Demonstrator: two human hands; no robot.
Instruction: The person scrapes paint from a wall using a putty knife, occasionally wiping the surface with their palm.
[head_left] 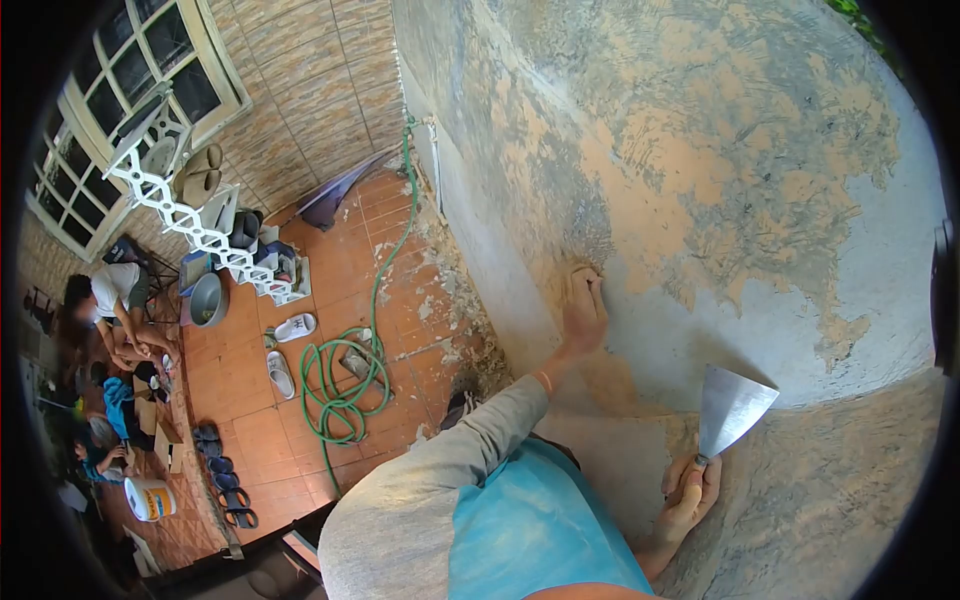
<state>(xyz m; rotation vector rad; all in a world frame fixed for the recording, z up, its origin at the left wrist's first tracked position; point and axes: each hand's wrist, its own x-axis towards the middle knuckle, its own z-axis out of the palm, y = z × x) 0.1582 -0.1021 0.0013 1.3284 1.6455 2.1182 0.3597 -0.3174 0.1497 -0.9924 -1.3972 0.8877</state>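
Note:
Against the wall [740, 150], whose grey surface shows patches of tan where the coat has come off, my left hand [584, 312] is closed. Its bent fingers press at a rough, brownish spot, and whatever they may hold is hidden. Lower and to the right, my right hand [690, 497] grips a putty knife [735, 408] by its handle. The wide metal blade points up, close over the pale lower part of the wall, and casts a shadow there.
A coiled green hose [340, 390] lies on the orange tile floor [255, 440] among flaked debris. White shoes [295, 327], a white rack [200, 225] and a grey basin [208, 300] are on the left. Beyond, a seated person [120, 300] and a white bucket [150, 500].

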